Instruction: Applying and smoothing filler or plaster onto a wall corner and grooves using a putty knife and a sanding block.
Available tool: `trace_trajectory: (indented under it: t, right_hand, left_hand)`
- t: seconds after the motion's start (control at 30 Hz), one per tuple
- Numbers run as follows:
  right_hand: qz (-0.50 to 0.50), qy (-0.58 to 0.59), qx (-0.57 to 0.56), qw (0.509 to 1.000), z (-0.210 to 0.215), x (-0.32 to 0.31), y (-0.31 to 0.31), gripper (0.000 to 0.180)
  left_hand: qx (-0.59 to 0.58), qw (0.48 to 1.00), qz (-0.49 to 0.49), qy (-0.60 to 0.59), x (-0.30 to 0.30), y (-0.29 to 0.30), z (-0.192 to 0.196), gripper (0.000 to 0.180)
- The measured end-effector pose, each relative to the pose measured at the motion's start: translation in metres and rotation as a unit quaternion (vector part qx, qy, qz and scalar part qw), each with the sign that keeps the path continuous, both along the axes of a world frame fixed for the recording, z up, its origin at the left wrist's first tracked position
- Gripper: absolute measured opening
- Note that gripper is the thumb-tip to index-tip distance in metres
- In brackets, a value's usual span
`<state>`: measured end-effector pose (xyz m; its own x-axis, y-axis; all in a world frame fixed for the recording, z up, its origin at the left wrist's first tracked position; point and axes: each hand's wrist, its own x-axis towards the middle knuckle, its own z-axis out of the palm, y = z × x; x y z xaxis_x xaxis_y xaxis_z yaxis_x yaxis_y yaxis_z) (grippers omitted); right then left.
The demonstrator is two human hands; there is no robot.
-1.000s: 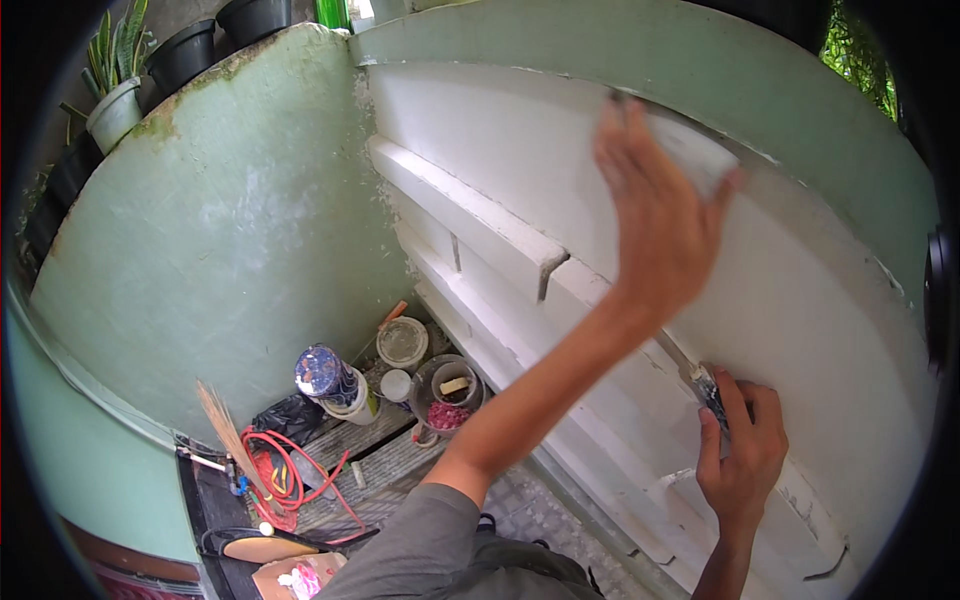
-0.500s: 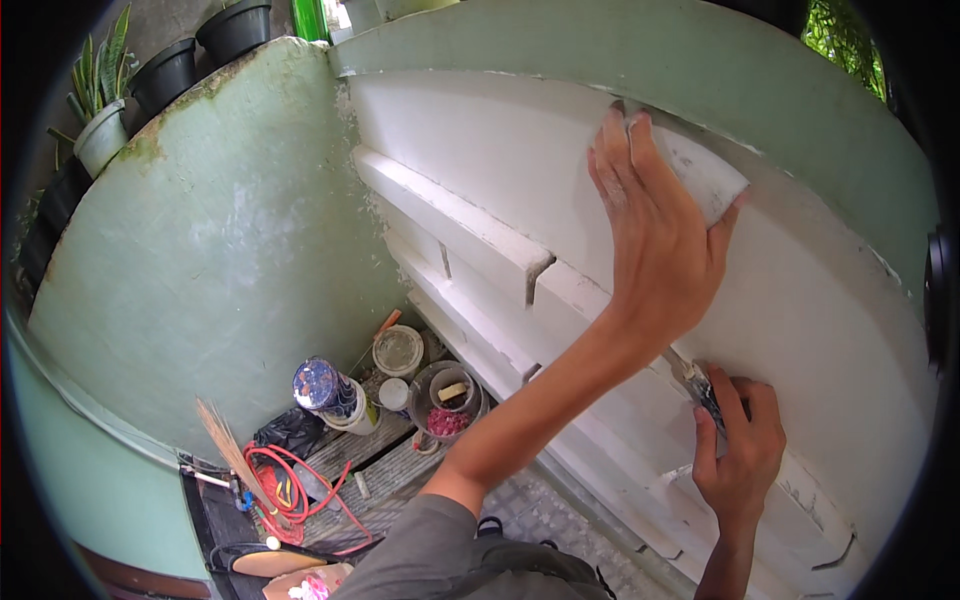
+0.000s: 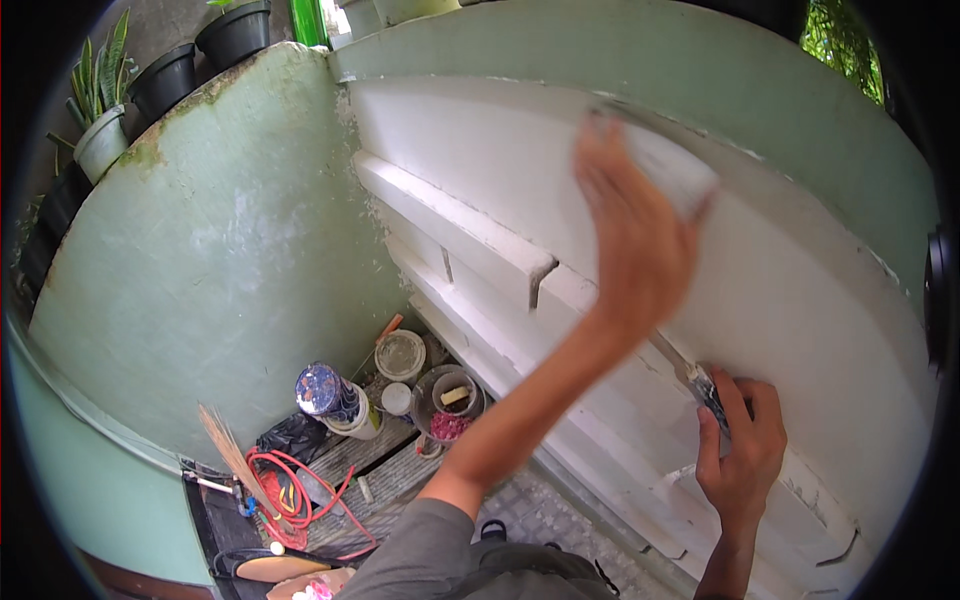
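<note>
My left hand [image 3: 645, 235], blurred by motion, is closed on a whitish, slightly curved sheet [image 3: 670, 165] with grey smudges. It presses the sheet against the upper part of the white wall [image 3: 480, 125], just under the green top edge. What the sheet is made of cannot be told. Lower down and to the right, my right hand [image 3: 745, 435] grips the dark, paint-stained handle of a putty knife [image 3: 690, 372]. Its narrow metal part points up and left along a white ledge [image 3: 575, 292]; the tip is partly hidden by my left forearm.
White ledges with gaps run along the wall. On the slatted boards at lower left stand a stained paint can [image 3: 325, 390], a lidded bucket [image 3: 400, 355] and a grey basin [image 3: 425, 385]. A red hose [image 3: 290, 510] lies coiled nearby. Potted plants [image 3: 100, 140] line the green wall [image 3: 230, 250].
My left hand has slid leftward along the wall with the sheet, and now shows blurred. My right hand with the putty knife has hardly moved.
</note>
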<state>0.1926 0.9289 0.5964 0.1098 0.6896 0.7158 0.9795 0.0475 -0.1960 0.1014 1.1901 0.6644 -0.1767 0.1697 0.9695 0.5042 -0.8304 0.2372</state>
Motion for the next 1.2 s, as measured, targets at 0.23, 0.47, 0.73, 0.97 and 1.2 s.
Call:
trace_trajectory:
  t: [0.23,0.47,0.73,0.97,1.2]
  right_hand:
    - [0.008,-0.011,0.003,1.0,0.001,-0.001,0.0,0.044]
    - [-0.008,0.006,-0.003,1.0,-0.002,0.0,0.0,0.041]
    - [0.001,0.012,-0.002,1.0,0.002,-0.008,0.001,0.042]
    - [0.0,0.019,0.001,1.0,0.0,-0.003,0.0,0.041]
    - [-0.004,0.025,0.001,1.0,0.002,-0.008,-0.001,0.041]
  left_hand:
    - [0.001,0.997,-0.078,0.004,-0.006,-0.011,-0.005,0.082]
    - [-0.046,0.986,-0.155,-0.029,0.012,-0.031,-0.003,0.084]
    - [-0.042,0.985,-0.161,-0.054,0.028,-0.059,0.009,0.084]
    - [-0.195,0.937,-0.268,-0.107,-0.011,-0.012,0.012,0.095]
    - [-0.044,0.975,-0.215,-0.038,-0.001,-0.02,0.011,0.091]
